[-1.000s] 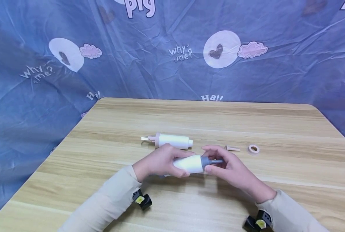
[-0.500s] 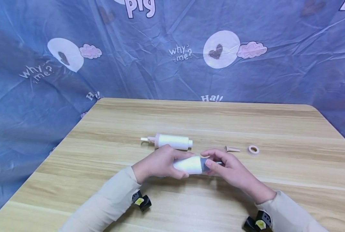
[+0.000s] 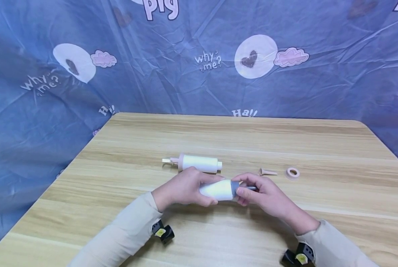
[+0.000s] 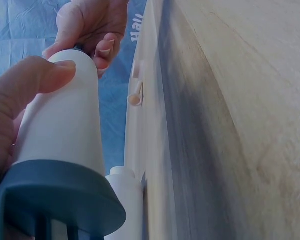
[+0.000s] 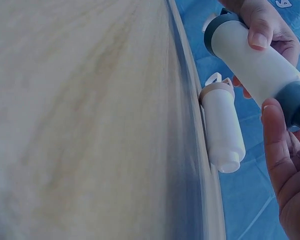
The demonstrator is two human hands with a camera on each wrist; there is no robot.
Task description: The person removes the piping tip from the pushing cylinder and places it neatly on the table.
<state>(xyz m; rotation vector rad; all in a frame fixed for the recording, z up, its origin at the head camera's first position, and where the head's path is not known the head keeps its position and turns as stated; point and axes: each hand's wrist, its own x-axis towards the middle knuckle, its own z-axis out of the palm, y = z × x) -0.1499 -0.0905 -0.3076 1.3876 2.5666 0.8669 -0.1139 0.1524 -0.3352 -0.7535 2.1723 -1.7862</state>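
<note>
My left hand [image 3: 189, 187] grips the barrel of a white icing syringe [image 3: 220, 190], held just above the table and lying nearly level. A blue-grey nozzle cap [image 3: 235, 187] with a thin nozzle [image 3: 252, 188] forms its right end. The thumb and fingers of my right hand [image 3: 266, 193] pinch that cap. In the left wrist view, a dark collar [image 4: 65, 187] closes off the syringe's other end, and the left thumb presses along the barrel. My right fingers hide part of the nozzle.
Behind my hands lies a second white syringe [image 3: 200, 163] with a pale pink collar and plunger. Farther right are a small pink nozzle [image 3: 267, 172] and a pink ring [image 3: 287, 173]. A blue printed cloth [image 3: 172, 74] hangs behind the wooden table [image 3: 239, 141].
My right thumb and fingers have closed in from around the nozzle onto the blue-grey cap. My left hand and the syringe have stayed almost still.
</note>
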